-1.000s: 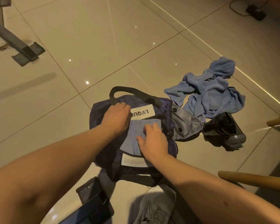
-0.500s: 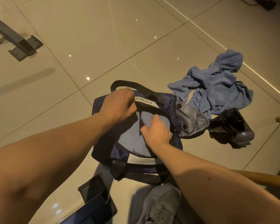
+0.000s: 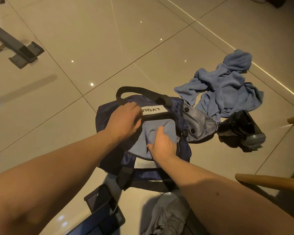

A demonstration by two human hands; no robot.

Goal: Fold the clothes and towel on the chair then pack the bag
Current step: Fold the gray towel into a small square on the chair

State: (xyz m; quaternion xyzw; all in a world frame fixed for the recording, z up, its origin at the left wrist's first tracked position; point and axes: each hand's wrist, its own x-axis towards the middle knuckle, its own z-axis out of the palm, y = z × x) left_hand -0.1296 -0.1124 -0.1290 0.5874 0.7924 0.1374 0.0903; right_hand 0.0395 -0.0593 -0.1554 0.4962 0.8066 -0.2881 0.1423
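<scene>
Packing a navy bag (image 3: 106, 116) on the tiled floor (image 3: 109, 48).
The left hand (image 3: 124, 121) curls its fingers over the black rim of the bag's opening beside a white label; the right hand (image 3: 163, 145) grips a light-blue folded cloth (image 3: 137, 141) lying inside the bag. A crumpled blue towel (image 3: 227, 89) lies on the floor just beside the bag's right end, next to a black object (image 3: 241, 126). Wooden chair legs (image 3: 270, 181) enter from the right.
</scene>
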